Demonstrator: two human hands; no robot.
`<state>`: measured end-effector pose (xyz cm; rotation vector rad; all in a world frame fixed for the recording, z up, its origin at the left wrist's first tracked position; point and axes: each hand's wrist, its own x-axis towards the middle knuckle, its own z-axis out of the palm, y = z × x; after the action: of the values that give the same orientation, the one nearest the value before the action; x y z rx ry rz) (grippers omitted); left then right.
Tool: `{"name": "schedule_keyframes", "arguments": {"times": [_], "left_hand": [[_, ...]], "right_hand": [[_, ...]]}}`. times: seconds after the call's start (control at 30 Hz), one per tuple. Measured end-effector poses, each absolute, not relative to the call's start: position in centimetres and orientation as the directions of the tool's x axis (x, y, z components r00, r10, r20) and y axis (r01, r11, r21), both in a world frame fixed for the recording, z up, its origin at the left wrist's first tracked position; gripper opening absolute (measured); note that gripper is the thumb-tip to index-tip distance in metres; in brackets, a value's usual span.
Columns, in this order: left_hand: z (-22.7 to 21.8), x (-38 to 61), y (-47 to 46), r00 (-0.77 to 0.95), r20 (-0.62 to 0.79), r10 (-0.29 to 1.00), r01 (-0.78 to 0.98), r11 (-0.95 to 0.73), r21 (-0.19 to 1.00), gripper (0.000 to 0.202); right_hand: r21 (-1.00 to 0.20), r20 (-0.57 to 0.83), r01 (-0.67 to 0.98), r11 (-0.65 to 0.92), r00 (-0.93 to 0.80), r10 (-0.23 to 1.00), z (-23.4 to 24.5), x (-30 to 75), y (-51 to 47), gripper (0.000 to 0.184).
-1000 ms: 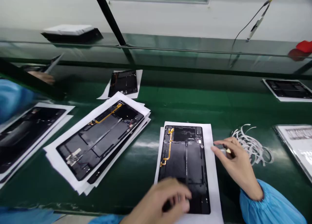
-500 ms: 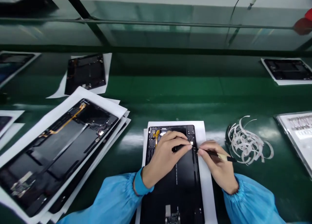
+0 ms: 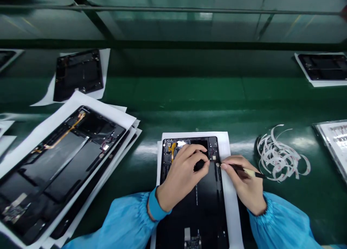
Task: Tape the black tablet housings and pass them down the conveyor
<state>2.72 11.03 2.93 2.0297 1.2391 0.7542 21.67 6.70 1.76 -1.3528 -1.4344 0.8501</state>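
Note:
An opened tablet [image 3: 189, 202], its inner parts exposed, lies on white paper sheets in front of me. Over its upper part is my left hand [image 3: 184, 171], thumb and fingertips curled close together near the right edge; anything pinched between them is too small to make out. My right hand [image 3: 242, 180] rests by that same edge, closed round a slim pen-like tool [image 3: 251, 172] with a cream section and a black end. The tool's tip points left, at a small round spot on the tablet's edge. An orange flex cable [image 3: 172, 149] shows at the tablet's upper left.
To the left, several opened tablets [image 3: 70, 173] are stacked with paper between. A tangle of white strips [image 3: 282, 157] lies right of my right hand, and a clear-edged tray [image 3: 332, 144] beyond it. More tablets on paper [image 3: 80, 75] sit farther back, one at far right [image 3: 322, 66].
The camera view has tilted down a little. My left fingertips have drawn slightly left, away from the tablet's right edge, uncovering parts there. My right hand keeps its hold on the tool.

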Motion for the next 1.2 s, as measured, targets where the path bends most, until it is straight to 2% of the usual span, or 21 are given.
{"name": "schedule_keyframes", "arguments": {"times": [0.27, 0.73, 0.97, 1.1, 1.2], "left_hand": [[3.1, 3.0, 11.1, 0.391, 0.118, 0.913, 0.563, -0.339, 0.754, 0.012], [3.2, 3.0, 11.3, 0.384, 0.102, 0.918, 0.556, -0.318, 0.768, 0.012], [3.4, 3.0, 11.3, 0.396, 0.090, 0.914, 0.571, -0.322, 0.755, 0.012], [3.4, 3.1, 11.4, 0.390, 0.078, 0.918, 0.570, -0.306, 0.762, 0.011], [3.7, 3.0, 11.6, 0.381, 0.042, 0.923, 0.559, -0.266, 0.786, 0.021]], "right_hand": [[-0.946, 0.208, 0.277, 0.168, 0.123, 0.970, 1.9, 21.6, 7.0, 0.017], [-0.945, 0.188, 0.277, 0.175, 0.022, 0.982, 2.1, 21.9, 7.7, 0.013], [-0.926, 0.172, 0.352, 0.137, 0.070, 0.983, 2.1, 22.7, 7.2, 0.010], [-0.943, 0.149, 0.322, 0.089, 0.166, 0.975, 1.6, 23.0, 7.3, 0.001], [-0.966, 0.128, 0.251, 0.065, 0.241, 0.962, 2.1, 23.2, 7.5, 0.025]]}}
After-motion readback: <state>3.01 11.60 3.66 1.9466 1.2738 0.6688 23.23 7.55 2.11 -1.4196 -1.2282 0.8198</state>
